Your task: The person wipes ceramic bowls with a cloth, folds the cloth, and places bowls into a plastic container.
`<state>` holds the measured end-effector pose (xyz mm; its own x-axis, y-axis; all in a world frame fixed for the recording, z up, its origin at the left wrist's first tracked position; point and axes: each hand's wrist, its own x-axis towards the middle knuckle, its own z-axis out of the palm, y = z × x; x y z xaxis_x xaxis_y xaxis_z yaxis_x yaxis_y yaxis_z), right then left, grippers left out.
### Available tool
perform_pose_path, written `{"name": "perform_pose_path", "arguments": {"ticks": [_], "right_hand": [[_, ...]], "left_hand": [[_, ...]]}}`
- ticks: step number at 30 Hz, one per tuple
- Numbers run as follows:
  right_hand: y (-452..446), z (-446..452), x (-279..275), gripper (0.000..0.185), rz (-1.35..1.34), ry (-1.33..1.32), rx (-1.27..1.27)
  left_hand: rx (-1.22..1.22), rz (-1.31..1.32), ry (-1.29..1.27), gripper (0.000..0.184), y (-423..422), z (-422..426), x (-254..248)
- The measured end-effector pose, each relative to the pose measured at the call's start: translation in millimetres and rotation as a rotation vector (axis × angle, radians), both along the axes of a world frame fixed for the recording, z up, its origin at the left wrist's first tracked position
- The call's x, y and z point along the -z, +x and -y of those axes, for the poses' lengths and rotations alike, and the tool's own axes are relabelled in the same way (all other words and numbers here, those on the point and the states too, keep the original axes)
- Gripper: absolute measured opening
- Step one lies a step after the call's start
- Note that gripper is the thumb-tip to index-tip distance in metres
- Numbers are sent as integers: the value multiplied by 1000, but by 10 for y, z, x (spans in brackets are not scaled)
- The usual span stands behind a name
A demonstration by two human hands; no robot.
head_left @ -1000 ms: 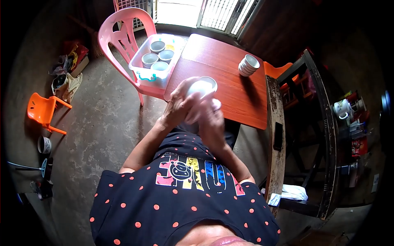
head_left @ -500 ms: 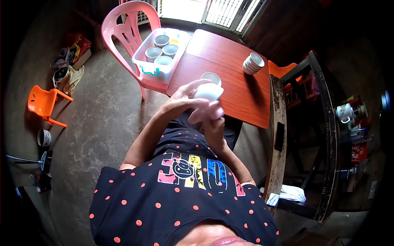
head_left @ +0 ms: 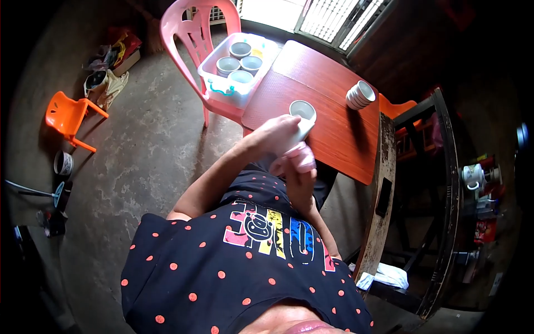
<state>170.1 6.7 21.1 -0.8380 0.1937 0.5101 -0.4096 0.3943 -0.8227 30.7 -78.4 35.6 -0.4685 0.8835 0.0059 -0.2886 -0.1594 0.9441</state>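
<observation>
My left hand is closed on a white bowl, held just above the near edge of the red-brown table. Motion blurs its fingers, and the hand covers part of the bowl. Close below, my right hand grips a bunched pink cloth against the bowl's underside. Just beyond the held bowl, another bowl with a grey-white inside stands on the table, partly hidden. A stack of several bowls stands toward the table's right side.
A clear plastic bin with several bowls sits on a pink chair left of the table. A worn wooden bench carrying a dark phone is at the right. An orange chair stands at far left.
The view has shifted, moving the scene rightward. My left hand has turned over the bowl, its fingers now less spread. The pink cloth stays in my right hand below it.
</observation>
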Motion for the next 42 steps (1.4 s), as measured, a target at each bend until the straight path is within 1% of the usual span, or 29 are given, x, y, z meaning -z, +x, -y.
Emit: {"name": "perform_pose_path", "arguments": {"ticks": [1, 2, 3, 4, 5, 6, 8, 10, 12, 13, 15, 16, 18, 19, 20, 22, 23, 24, 26, 27, 30, 31, 32, 33, 35, 38, 40, 41, 42], "right_hand": [[6, 17, -71, 16, 31, -345, -37], [12, 10, -149, 22, 65, -687, -72], [-41, -67, -247, 30, 69, -821, -142], [-93, -61, -390, 26, 111, -1143, 86], [-133, -123, -352, 24, 63, -1170, 108], [-154, -242, -254, 24, 16, -1196, 129], [-121, -318, -128, 28, -46, -956, 16], [-38, -305, -64, 28, -55, -797, -22], [13, -252, -9, 27, -77, -771, -40], [22, -231, 19, 27, -91, -760, -48], [-11, -295, 39, 26, -67, -878, 38], [-29, -341, 26, 26, -52, -917, 60], [-60, -428, -13, 26, -18, -980, 78], [-70, -471, -27, 26, 1, -1003, 76], [-71, -537, -12, 26, 9, -1029, 33], [-58, -681, 34, 24, 15, -1077, -40], [-51, -717, 26, 23, 63, -1148, -36], [-60, -748, 51, 23, 79, -1232, -3], [-90, -786, 136, 22, 103, -1413, 61], [-69, -813, 140, 23, 81, -1390, 3], [-11, -967, 161, 26, -173, -1426, 92], [35, -1004, 135, 26, -311, -1247, 217], [44, -965, 9, 35, -393, -1046, 489], [215, -1001, -4, 34, -246, -858, 506], [300, -894, -107, 34, -159, -357, 510], [247, -539, -280, 35, -166, 666, 497], [151, -490, -123, 39, -83, 816, 533], [131, -592, -46, 37, -55, 762, 519], [71, -660, -59, 29, -99, 602, 466]], "left_hand": [[-42, -77, -53, 57, 37, -22, -57], [-46, -132, 62, 61, 38, -19, 1], [-43, -281, 132, 65, 42, -14, -11], [-40, -432, 200, 70, 41, -5, -24], [-42, -703, 148, 76, -4, -3, 24], [-56, -834, 132, 86, 4, -8, 25], [-21, -648, -3, 98, 25, 48, -18], [-24, 175, 102, 104, 57, -37, 13], [181, 255, -47, 95, -48, -33, 58], [154, 144, -16, 93, -26, -29, 78], [108, -82, 47, 88, 57, -59, 106], [7, -463, 156, 86, 85, -92, 143], [-20, -884, -15, 87, 181, -24, -52], [-36, -969, 26, 88, 179, -33, -28], [-62, -879, 138, 78, 163, -44, 3], [-75, -81, 117, 62, 129, -120, 102], [44, 135, -4, 48, 39, -104, 167], [206, 203, 9, 46, -9, -74, 195], [350, 458, 204, 44, 104, -88, 221], [336, 464, 206, 46, 167, -100, 199], [275, 530, 249, 50, 290, -178, 133], [243, 586, 277, 49, 297, -197, 153], [206, 641, 306, 48, 297, -211, 169], [191, 670, 346, 46, 285, -221, 175], [188, 516, 301, 46, 241, -256, 164], [290, 320, 249, 42, 254, -288, 201], [206, 231, 183, 41, 239, -266, 576], [346, 95, 242, 38, 269, -289, 311], [373, -80, 77, 32, 221, -290, 290]]}}
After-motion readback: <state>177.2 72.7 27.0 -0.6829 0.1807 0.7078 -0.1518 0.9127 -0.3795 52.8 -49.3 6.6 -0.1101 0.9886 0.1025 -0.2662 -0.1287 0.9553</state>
